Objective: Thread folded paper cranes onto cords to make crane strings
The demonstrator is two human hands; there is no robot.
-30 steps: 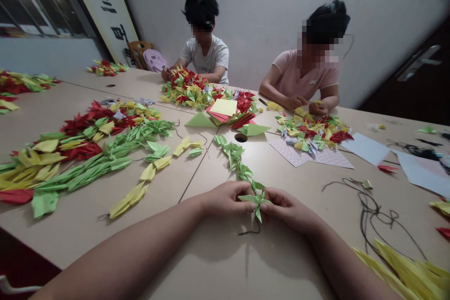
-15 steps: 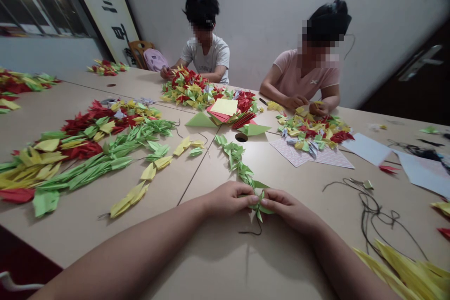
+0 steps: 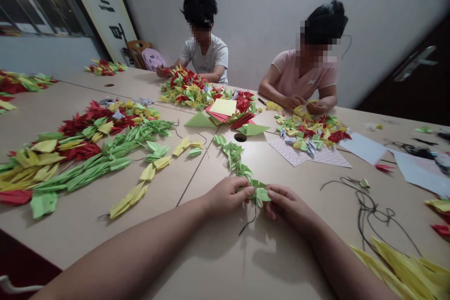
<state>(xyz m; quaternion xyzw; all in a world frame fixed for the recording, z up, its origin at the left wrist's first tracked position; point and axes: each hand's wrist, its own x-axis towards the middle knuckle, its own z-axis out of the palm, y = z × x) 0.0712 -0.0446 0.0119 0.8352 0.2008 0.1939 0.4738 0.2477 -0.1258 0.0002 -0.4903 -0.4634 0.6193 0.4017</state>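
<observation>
A string of folded green paper cranes [image 3: 235, 157] runs up the table from between my hands. My left hand [image 3: 230, 193] is closed on the near end of this string, thumb and fingers pinched. From that end a dark cord [image 3: 252, 220] dangles free over the tabletop. My right hand [image 3: 288, 202] pinches the edge of a green paper crane [image 3: 262, 194] between thumb and forefinger, with its lower fingers curled beneath. The crane sits right against the string's end. Its folds are partly hidden by my fingers.
A yellow string of cranes [image 3: 147, 172] and a long green bundle [image 3: 105, 159] lie left. Stacked square papers [image 3: 223, 107] lie ahead. Loose black cord [image 3: 365, 211] and yellow cranes [image 3: 397, 262] are right. Two people [image 3: 207, 54] fold across the table [image 3: 197, 243].
My right hand has shifted slightly right and its lower fingers have dropped. The green crane now turns a broader face toward me, and the cord's tail hangs straighter.
</observation>
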